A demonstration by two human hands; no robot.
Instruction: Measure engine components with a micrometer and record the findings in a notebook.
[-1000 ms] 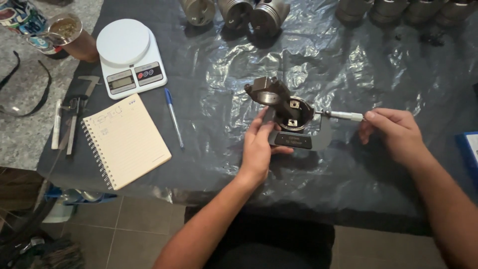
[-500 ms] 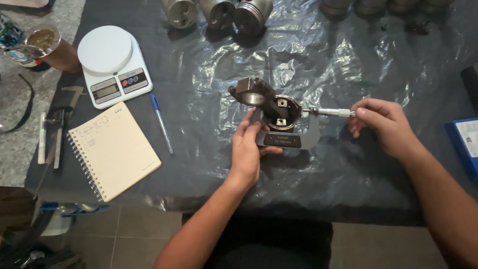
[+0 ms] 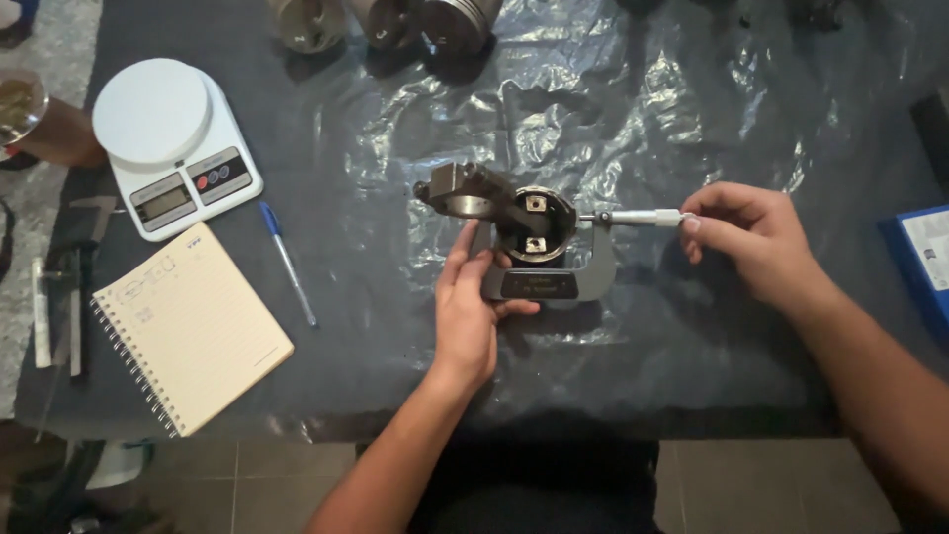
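One piston, one micrometer: your left hand grips its frame, your right hand pinches its thimble. Three more pistons far left, tops cut off.

L grip, R grip both curled

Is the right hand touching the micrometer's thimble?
Touching. The head view shows the right hand with its fingertips pinching the end of the micrometer's thimble.

Blue box and three pistons cut by frame edges
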